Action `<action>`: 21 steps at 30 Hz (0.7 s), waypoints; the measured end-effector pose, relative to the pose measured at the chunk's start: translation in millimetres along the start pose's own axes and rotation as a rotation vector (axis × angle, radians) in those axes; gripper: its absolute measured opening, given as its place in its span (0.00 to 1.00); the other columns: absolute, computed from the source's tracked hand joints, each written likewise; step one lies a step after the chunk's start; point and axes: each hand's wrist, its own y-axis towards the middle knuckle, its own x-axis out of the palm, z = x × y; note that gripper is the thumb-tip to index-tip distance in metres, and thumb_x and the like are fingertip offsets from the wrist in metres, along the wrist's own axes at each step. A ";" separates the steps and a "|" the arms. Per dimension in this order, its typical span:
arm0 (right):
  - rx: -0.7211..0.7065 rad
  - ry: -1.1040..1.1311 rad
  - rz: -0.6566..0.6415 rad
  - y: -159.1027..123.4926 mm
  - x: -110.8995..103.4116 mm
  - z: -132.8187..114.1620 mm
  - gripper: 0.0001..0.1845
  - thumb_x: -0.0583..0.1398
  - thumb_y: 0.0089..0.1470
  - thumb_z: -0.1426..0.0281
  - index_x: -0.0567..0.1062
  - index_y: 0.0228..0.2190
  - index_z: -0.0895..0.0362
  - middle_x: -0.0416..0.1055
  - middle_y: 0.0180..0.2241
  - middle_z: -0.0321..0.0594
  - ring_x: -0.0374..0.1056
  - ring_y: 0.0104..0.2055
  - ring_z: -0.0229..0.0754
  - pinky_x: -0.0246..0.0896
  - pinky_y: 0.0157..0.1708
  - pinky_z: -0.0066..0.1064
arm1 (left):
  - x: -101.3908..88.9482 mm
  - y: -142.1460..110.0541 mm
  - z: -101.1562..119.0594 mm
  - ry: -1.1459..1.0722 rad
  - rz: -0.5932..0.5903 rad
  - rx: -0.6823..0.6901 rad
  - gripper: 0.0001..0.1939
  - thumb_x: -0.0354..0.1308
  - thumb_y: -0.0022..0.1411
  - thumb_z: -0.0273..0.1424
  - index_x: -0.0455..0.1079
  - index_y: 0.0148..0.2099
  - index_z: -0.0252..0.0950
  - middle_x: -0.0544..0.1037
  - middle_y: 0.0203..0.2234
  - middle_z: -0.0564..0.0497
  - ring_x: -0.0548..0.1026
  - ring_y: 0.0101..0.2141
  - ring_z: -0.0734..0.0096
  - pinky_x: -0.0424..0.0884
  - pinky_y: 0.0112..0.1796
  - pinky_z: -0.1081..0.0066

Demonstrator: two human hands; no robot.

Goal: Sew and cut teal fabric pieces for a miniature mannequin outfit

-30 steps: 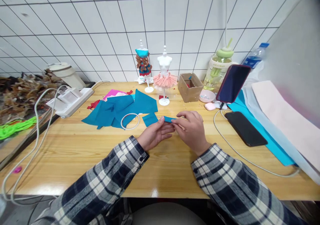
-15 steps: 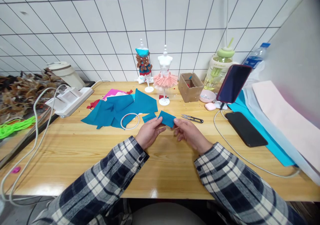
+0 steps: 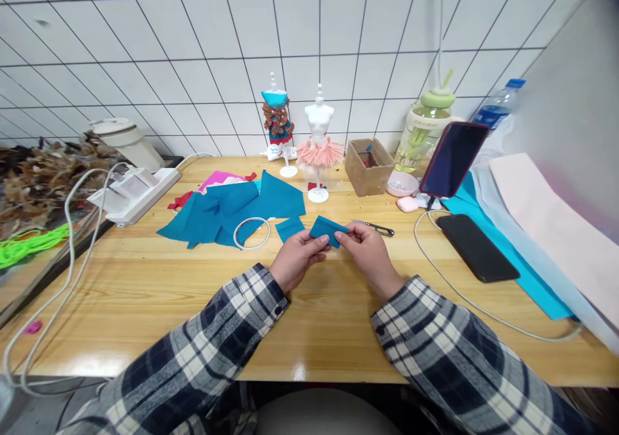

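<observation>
Between both hands is a small teal piece of crepe paper or cloth [image 3: 324,227], its upper edge folded over. My left hand [image 3: 300,254] pinches its left side with thumb and fingers. At its right corner, my right hand [image 3: 368,249] grips the fold. Another small teal piece [image 3: 289,229] lies on the table just beyond my left hand. Thread snips [image 3: 380,229] rest behind my right hand, which partly hides them. Left of the hands, a white ring [image 3: 251,234] lies over a large crumpled teal sheet [image 3: 227,209].
Two small dress forms, one in a pink skirt [image 3: 319,153] and one in brown and red [image 3: 277,122], stand at the back beside a cardboard box [image 3: 369,167]. A black phone [image 3: 478,248], cable and paper sheets [image 3: 556,209] lie right. A power strip [image 3: 138,196] sits left.
My right hand has shifted slightly and now closes on the upper right of the teal piece, whose top edge is folded over. My left hand has moved a little to the right.
</observation>
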 end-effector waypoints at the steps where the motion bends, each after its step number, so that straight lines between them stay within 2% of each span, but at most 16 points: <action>1: -0.006 -0.016 0.002 -0.7 1.5 0.1 0.12 0.63 0.47 0.59 0.73 0.26 0.56 0.69 0.23 0.33 0.61 0.23 0.36 0.57 0.26 0.28 | 0.3 0.1 -1.0 0.005 -0.009 0.003 0.12 0.69 0.49 0.33 0.75 0.36 0.34 0.78 0.32 0.50 0.74 0.34 0.74 0.67 0.33 0.76; 5: -0.034 -0.061 -0.053 -0.9 1.6 -3.9 0.14 0.61 0.49 0.58 0.73 0.27 0.56 0.70 0.24 0.35 0.62 0.24 0.37 0.58 0.26 0.29 | 0.7 0.9 -1.6 0.028 0.017 -0.004 0.13 0.70 0.47 0.32 0.76 0.36 0.32 0.79 0.31 0.49 0.74 0.32 0.74 0.66 0.31 0.76; 7: -0.109 -0.166 -0.083 3.2 -7.9 -6.9 0.16 0.59 0.52 0.57 0.74 0.34 0.56 0.72 0.29 0.38 0.65 0.29 0.39 0.61 0.31 0.31 | -0.7 2.4 0.1 0.012 0.041 -0.001 0.13 0.71 0.45 0.32 0.76 0.34 0.32 0.78 0.30 0.49 0.74 0.30 0.75 0.67 0.30 0.77; 8: -0.166 -0.264 -0.082 6.6 -15.6 -7.8 0.18 0.57 0.53 0.56 0.73 0.40 0.56 0.73 0.33 0.40 0.67 0.33 0.41 0.62 0.34 0.33 | -2.1 3.5 1.5 -0.011 0.052 0.002 0.13 0.71 0.45 0.32 0.76 0.33 0.32 0.78 0.29 0.50 0.74 0.29 0.76 0.67 0.30 0.77; 10: -0.292 -0.591 0.043 14.5 -34.1 -7.1 0.23 0.56 0.55 0.57 0.70 0.47 0.57 0.72 0.38 0.45 0.65 0.42 0.47 0.59 0.44 0.39 | -5.8 6.0 4.8 -0.057 0.073 0.001 0.12 0.71 0.44 0.32 0.75 0.31 0.32 0.78 0.28 0.51 0.74 0.29 0.77 0.68 0.30 0.78; 12: -0.264 -0.894 0.121 21.7 -51.2 -2.9 0.21 0.55 0.56 0.57 0.71 0.45 0.58 0.70 0.43 0.51 0.61 0.48 0.54 0.55 0.46 0.46 | -9.8 8.1 8.4 -0.098 0.080 -0.024 0.12 0.72 0.44 0.30 0.73 0.29 0.32 0.78 0.27 0.51 0.75 0.28 0.76 0.69 0.29 0.78; 15: -0.150 -1.122 0.065 26.3 -62.5 4.8 0.14 0.57 0.54 0.61 0.73 0.37 0.57 0.69 0.42 0.52 0.60 0.48 0.58 0.53 0.44 0.47 | -13.7 9.4 11.8 -0.138 0.074 -0.083 0.11 0.71 0.44 0.27 0.71 0.28 0.32 0.78 0.25 0.51 0.76 0.26 0.75 0.70 0.27 0.76; 18: -0.109 -1.055 0.009 22.8 -53.3 5.6 0.05 0.56 0.53 0.67 0.68 0.31 0.56 0.70 0.36 0.49 0.64 0.42 0.53 0.55 0.40 0.41 | -14.4 10.3 12.2 -0.175 0.085 -0.092 0.10 0.70 0.46 0.25 0.69 0.27 0.32 0.77 0.23 0.51 0.76 0.24 0.75 0.70 0.26 0.76; 21: -0.021 -0.663 -0.050 11.7 -29.5 -1.0 0.03 0.49 0.59 0.66 0.60 0.34 0.53 0.71 0.33 0.41 0.65 0.29 0.42 0.55 0.30 0.33 | -14.7 12.8 11.6 -0.252 0.123 -0.059 0.12 0.69 0.48 0.26 0.66 0.26 0.33 0.77 0.23 0.54 0.76 0.26 0.77 0.72 0.29 0.76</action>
